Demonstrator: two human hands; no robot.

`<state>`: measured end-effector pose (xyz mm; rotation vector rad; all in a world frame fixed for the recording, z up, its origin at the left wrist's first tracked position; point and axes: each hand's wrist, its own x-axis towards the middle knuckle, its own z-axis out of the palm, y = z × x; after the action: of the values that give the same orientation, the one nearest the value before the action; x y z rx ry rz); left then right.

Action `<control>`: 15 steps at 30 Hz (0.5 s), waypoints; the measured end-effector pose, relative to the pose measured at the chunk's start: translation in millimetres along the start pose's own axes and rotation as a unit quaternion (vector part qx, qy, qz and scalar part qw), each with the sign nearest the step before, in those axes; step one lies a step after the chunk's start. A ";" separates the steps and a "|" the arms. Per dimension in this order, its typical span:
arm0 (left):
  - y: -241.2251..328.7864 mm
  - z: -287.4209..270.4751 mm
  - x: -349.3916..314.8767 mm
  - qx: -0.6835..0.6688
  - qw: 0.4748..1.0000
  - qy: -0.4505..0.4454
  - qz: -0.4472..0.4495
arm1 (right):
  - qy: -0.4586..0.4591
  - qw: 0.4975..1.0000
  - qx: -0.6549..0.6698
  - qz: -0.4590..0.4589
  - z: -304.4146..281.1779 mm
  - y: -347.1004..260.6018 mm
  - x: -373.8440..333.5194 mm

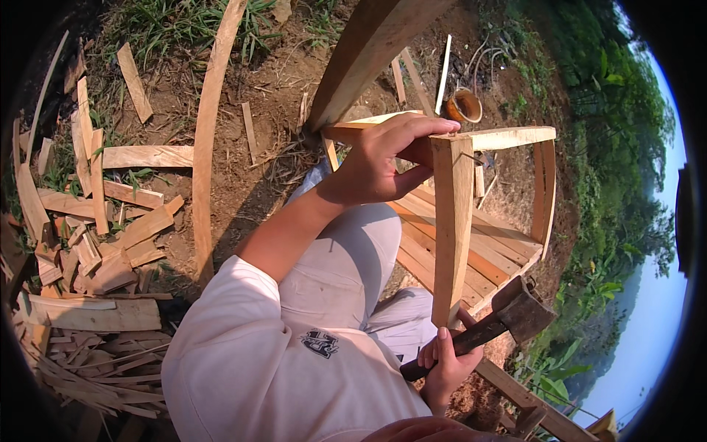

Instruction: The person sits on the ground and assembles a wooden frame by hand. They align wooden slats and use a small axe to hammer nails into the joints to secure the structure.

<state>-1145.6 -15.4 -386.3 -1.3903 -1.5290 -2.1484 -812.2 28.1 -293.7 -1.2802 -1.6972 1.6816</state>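
Observation:
A wooden frame [452, 221], seemingly a small chair or stool, stands in front of me, with pale slats [471, 243] across its lower part. My left hand [390, 158] grips the top end of its near post, fingers over the corner where a crosspiece [514, 138] meets it. A thin dark nail-like bit [467, 155] shows beside that joint. Below, my right hand [448, 368] is closed round the dark handle of a hammer [524, 315], its blocky metal head pointing right. The right thumb lies against the post's lower end. Some of the right fingers are hidden.
Wood offcuts [132, 243] and a heap of thin strips [110, 368] lie on the left. A long curved board [212, 140] and a thick beam [368, 55] rise nearby. An orange-brown bowl [464, 107] sits beyond the frame. Greenery [589, 147] drops away at right.

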 end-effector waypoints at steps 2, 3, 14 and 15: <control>-1.0 -0.1 0.6 0.000 1.000 0.003 0.014 | 0.000 1.000 -0.001 0.001 -0.1 0.5 -1.0; -1.2 -0.5 1.2 0.000 1.000 0.005 0.022 | 0.000 1.000 -0.001 0.002 0.3 0.6 -1.6; -1.9 -0.9 -1.3 -0.018 1.000 -0.013 0.002 | 0.011 1.000 0.002 -0.009 2.0 1.6 0.5; -1.7 -0.8 -1.6 -0.021 1.000 -0.015 -0.006 | 0.010 1.000 0.003 -0.013 1.3 2.5 1.2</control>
<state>-1146.1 -15.9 -388.7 -1.4357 -1.5137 -2.1894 -813.1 28.0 -296.6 -1.2636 -1.6892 1.6532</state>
